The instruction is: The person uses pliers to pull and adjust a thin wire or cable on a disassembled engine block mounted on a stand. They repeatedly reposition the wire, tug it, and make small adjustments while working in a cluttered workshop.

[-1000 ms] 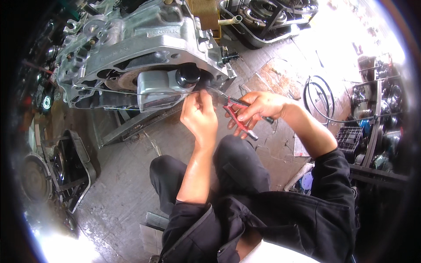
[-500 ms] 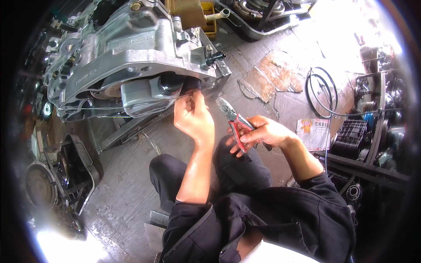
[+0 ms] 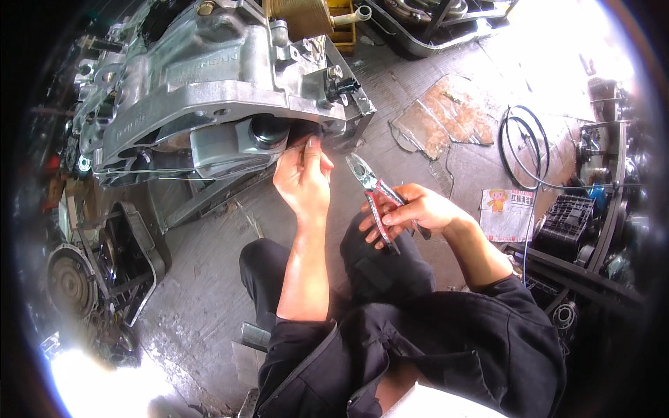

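A large silver metal gearbox housing [image 3: 188, 83] fills the upper left. In its lower opening sit a grey metal part [image 3: 219, 150] and a round black cap [image 3: 269, 130]. My left hand [image 3: 304, 174] is at the right end of that opening, with thumb and fingers pinched together beside a dark part; what they pinch, if anything, is hidden. To the right, above my knee, my right hand [image 3: 411, 209] grips a pair of pliers [image 3: 373, 182] with red handles. Their metal jaws point up toward the housing, apart from it.
Torn brown cardboard [image 3: 446, 115] lies on the floor beyond my right hand. Near it are a coiled black cable [image 3: 503, 143] and a printed sheet [image 3: 506, 214]. Metal racks with parts [image 3: 592, 230] line the right side. A pan-shaped frame [image 3: 139, 258] stands at the left.
My left hand has shifted slightly left and its fingers have turned at the opening. The view has swung a little; the pliers stay in my right hand.
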A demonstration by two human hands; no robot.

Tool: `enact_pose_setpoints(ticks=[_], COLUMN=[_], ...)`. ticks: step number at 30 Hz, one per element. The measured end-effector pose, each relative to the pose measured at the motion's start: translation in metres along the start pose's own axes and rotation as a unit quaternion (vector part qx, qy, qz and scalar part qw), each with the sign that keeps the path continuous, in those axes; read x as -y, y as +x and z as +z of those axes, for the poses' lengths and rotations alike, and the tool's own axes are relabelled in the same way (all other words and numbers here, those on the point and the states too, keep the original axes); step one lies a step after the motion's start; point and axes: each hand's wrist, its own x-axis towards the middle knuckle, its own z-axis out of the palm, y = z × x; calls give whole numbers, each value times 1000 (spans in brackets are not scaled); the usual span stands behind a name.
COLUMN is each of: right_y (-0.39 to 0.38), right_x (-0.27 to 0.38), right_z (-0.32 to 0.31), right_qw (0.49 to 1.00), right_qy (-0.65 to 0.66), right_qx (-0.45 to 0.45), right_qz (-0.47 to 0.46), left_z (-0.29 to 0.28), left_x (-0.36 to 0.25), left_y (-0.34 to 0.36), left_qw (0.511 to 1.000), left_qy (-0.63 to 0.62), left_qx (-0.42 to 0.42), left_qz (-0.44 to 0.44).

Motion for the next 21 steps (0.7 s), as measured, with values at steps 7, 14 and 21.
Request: enact_pose_setpoints(ticks=[7, 14, 21], right_y=[5, 6, 16], right_x=[5, 19, 57], right_z=[8, 8, -13], right_qw=[1000, 999, 993], right_qy=[-5, -40, -57], right_qx=[-8, 20, 95], right_qz=[-4, 17, 52], left_z=[5, 4, -1], left_x=[-12, -14, -11], left_y=[-7, -3, -4], left_qw=[999, 998, 998], left_qy=[38, 57, 35], left_qx=[-6, 16, 9], left_qz=[-12, -29, -47])
